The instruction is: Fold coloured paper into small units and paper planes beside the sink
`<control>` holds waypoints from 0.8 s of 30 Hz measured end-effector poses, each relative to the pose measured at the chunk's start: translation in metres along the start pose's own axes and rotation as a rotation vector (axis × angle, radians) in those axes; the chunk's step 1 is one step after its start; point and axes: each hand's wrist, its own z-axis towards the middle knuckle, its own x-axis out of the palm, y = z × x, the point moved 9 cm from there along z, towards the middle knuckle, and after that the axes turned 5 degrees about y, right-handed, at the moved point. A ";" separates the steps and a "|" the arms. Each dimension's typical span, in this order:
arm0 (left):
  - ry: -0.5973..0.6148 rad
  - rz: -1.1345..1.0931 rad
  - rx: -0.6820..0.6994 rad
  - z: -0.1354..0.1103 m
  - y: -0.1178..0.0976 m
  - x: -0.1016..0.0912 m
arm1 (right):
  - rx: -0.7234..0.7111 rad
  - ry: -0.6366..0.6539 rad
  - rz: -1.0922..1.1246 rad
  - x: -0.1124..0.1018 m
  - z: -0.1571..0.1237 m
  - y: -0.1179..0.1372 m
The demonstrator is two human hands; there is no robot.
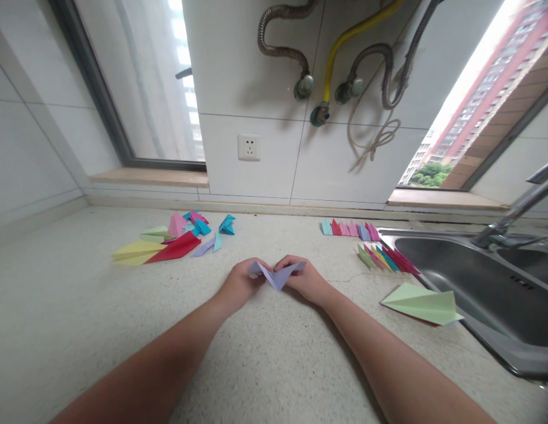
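Note:
A small lavender folded paper plane (278, 278) is held between both hands, just above the speckled countertop (274, 365). Its two wings spread outward and a V-shaped fold dips in the middle. The left wing is pinched by my left hand (245, 282), fingers closed on the paper. My right hand (305, 280) grips the other wing in the same way, with its fingertips partly hidden behind the paper.
Folded papers, among them a yellow plane (135, 252) and a red plane (176, 247), lie at the back left. Rows of small planes (386, 259) and a larger pale green plane (421, 303) sit right, beside a steel sink (459, 282). Hoses (339, 50) hang on the wall.

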 end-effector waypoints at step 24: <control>-0.111 0.061 0.103 -0.003 -0.004 -0.012 | -0.078 -0.001 0.171 0.003 0.001 -0.001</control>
